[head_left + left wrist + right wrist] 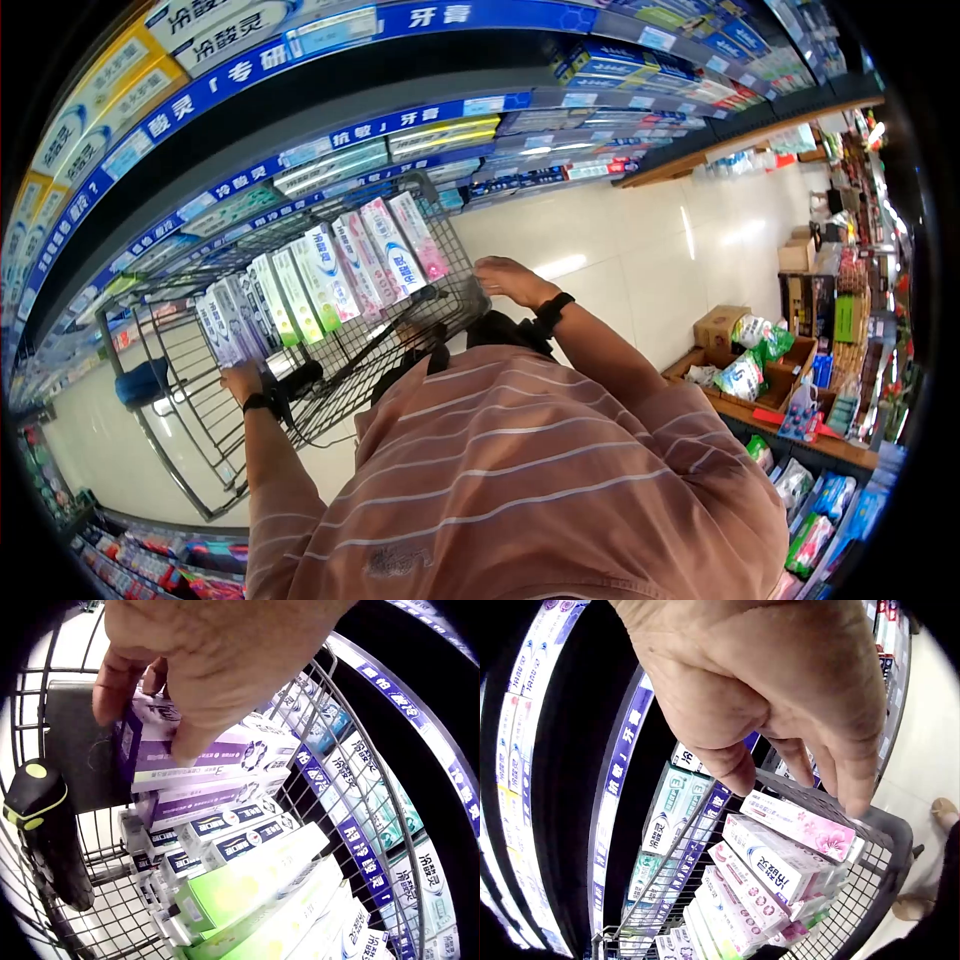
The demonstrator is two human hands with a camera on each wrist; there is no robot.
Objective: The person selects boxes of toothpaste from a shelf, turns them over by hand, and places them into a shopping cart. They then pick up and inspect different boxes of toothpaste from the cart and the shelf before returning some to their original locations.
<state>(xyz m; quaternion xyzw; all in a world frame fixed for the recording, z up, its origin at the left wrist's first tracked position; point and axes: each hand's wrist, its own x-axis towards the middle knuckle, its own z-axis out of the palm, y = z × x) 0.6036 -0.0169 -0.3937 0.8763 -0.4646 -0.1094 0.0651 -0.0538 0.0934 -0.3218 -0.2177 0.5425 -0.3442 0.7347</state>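
Observation:
A wire cart basket (440, 215) holds a row of toothpaste boxes: purple, green and white, and pink. In the left wrist view my left hand (202, 667) has its fingers and thumb around the end of a purple box (217, 754), beside dark blue and white boxes (251, 840) and green boxes (240, 885). My right hand (780, 690) hangs over the basket's other end with fingers loosely bent and nothing held, above a pink flowered box (799, 825). In the head view the right hand (515, 282) is beside the basket's corner.
Shelves of toothpaste with blue label strips (400, 118) run along the cart's far side. A black object (52, 832) with green marks is at the basket's side. Tiled floor (620, 240) extends ahead; wooden bins (735, 395) with packets stand at the right.

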